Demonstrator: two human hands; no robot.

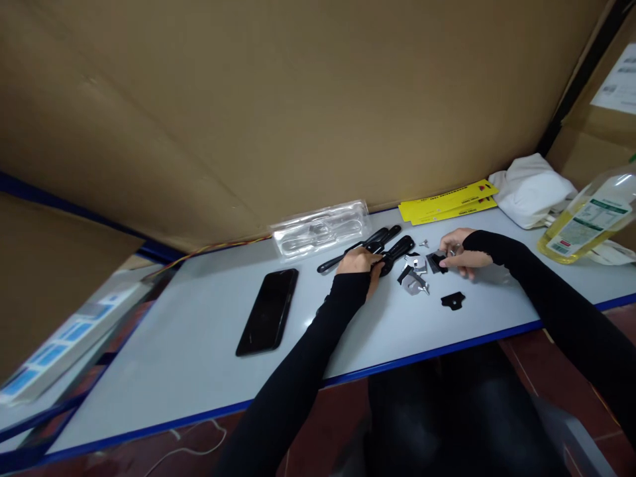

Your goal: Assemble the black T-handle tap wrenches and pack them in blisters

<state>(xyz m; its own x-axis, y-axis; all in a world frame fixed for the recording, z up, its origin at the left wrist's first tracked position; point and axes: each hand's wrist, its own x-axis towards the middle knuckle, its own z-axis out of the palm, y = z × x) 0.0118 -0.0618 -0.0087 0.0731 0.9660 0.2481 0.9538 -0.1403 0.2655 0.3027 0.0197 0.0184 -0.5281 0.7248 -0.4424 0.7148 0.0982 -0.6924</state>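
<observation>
My left hand (358, 262) is closed at the lower end of a black plastic handle (401, 248); its fingertips are partly hidden. More black handles (382, 235) lie just behind it, one long and thin. My right hand (463, 252) pinches a small black plate (437, 261) a little above or at the tabletop; a shiny bit shows by its fingers. Between the hands lie flat silver metal blades (413, 283) with small black pieces among them. A small metal screw-like part (424, 244) sits behind them. Nearer me is a loose black plate (453, 301) with a hole.
Clear plastic blister trays (320, 230) and yellow printed cards (447, 204) lie along the cardboard wall. At right stand a bottle of yellow liquid (586, 222) and a white cloth or bag (531, 189). A black phone (267, 311) lies left of my left arm. The table has a blue edge (397, 361).
</observation>
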